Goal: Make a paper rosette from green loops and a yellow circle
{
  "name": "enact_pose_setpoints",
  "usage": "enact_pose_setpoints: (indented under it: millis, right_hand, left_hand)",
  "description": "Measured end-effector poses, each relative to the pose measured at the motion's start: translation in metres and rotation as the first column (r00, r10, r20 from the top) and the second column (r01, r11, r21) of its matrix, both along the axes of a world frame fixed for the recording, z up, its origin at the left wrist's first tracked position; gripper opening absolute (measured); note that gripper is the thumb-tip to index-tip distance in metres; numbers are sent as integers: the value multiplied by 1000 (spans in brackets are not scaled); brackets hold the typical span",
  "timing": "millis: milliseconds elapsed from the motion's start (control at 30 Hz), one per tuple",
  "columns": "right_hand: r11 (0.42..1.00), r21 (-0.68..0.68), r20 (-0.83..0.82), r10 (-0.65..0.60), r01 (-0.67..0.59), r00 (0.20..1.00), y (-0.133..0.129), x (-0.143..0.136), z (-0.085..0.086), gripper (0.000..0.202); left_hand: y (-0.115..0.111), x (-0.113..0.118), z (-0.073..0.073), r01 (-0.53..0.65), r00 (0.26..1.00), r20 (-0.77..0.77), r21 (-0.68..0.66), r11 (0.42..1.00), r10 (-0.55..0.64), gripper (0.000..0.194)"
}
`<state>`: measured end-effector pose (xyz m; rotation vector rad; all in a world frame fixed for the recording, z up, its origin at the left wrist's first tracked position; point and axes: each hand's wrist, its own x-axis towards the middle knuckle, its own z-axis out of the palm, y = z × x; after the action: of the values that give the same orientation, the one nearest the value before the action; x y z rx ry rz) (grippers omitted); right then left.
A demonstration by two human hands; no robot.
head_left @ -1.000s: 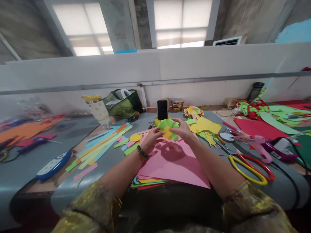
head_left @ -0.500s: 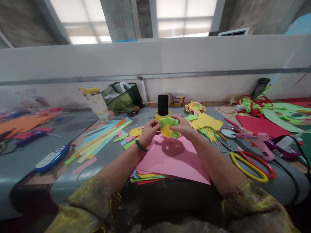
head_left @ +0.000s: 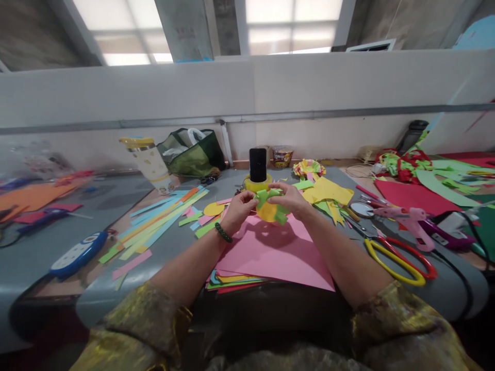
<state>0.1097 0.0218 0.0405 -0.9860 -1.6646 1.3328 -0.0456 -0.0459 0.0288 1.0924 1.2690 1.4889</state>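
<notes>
Between my hands is a paper flower [head_left: 266, 210], a yellow round with green paper loops around its edge. My left hand [head_left: 240, 210], with a dark green bead bracelet at the wrist, pinches its left edge. The fingers of my right hand [head_left: 291, 202] are closed on the green loops at its upper right. The flower is held above a stack of coloured paper whose top sheet is pink paper [head_left: 270, 252]. Behind it a phone [head_left: 258, 165] stands upright in a yellow tape roll [head_left: 258, 184].
Paper strips [head_left: 158, 221] and a yellow paper circle [head_left: 214, 208] lie to the left. On the right are scissors [head_left: 400, 260], a pink glue gun [head_left: 410, 221], yellow paper [head_left: 328, 191] and red paper [head_left: 413, 198]. A tumbler [head_left: 149, 165], a green bag [head_left: 197, 154] and a finished-looking paper flower [head_left: 309, 168] stand farther back.
My right fingers have shifted over the top of the green loops, and the loops now stand up more. The flower has tilted slightly. The whole view has moved a little.
</notes>
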Motion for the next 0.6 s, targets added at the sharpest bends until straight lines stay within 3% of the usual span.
enact_pose_setpoints:
  millis: [600]
  right_hand:
    - [998, 38, 36, -46, 45, 998, -2, -3, 1, 36]
  left_hand:
    - [1, 0, -3, 1, 1000, 20, -5, 1000, -1, 22]
